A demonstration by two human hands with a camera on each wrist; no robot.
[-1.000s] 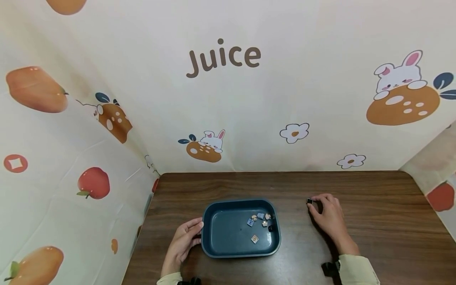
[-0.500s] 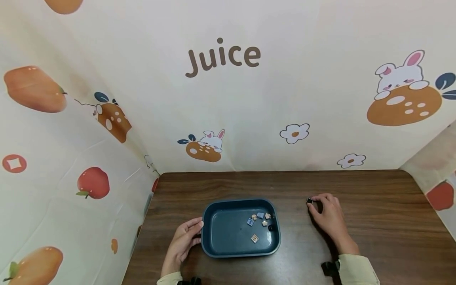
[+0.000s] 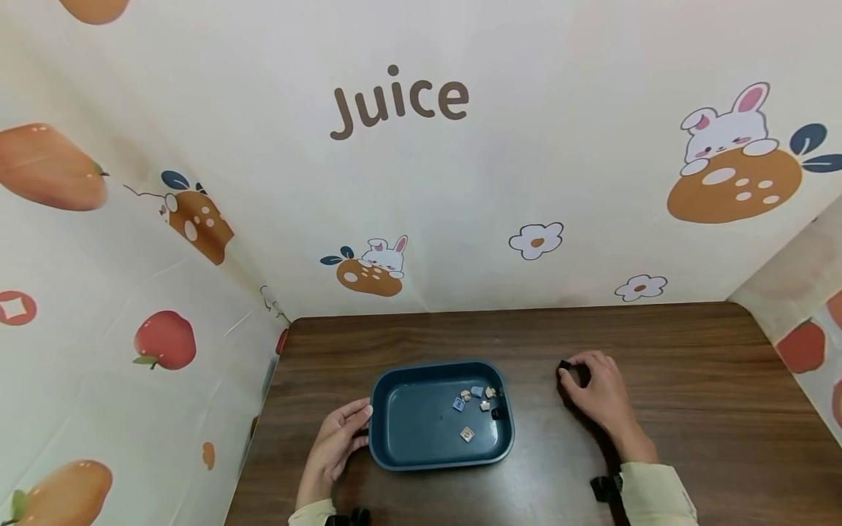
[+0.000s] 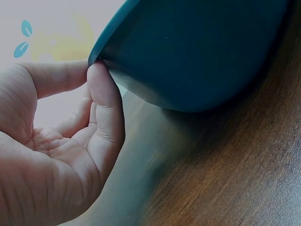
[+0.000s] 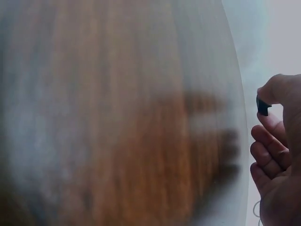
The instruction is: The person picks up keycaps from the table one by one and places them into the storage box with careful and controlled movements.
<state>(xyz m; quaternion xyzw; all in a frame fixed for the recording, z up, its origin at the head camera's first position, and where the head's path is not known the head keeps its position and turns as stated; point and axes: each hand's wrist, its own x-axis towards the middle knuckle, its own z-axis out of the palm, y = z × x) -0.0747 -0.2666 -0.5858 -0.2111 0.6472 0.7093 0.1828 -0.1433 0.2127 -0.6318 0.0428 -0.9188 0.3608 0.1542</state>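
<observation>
In the head view, a dark blue-green tray [image 3: 409, 424] lies on the brown wooden table. My left hand [image 3: 335, 444] pinches its left rim between thumb and fingers; the left wrist view shows the thumb pressed over the tray's edge [image 4: 127, 81]. To the right of the tray, my right hand [image 3: 601, 393] holds a small black block [image 3: 563, 364] between thumb and index finger. In the right wrist view that block [image 5: 262, 106] sticks out at the fingertips, while the other fingers curl loosely below.
Several small pieces lie in the tray's right half: blue ones [image 3: 458, 403], beige ones [image 3: 467, 435] and a black one [image 3: 496, 414]. Printed cloth walls [image 3: 460, 190] rise behind the table and at both sides. The wooden tabletop [image 3: 717, 409] stretches to the right.
The head view has shifted slightly, moving the whole scene left and up. The black block has turned in the right fingers: its light-edged face no longer shows. The left hand keeps its hold.
</observation>
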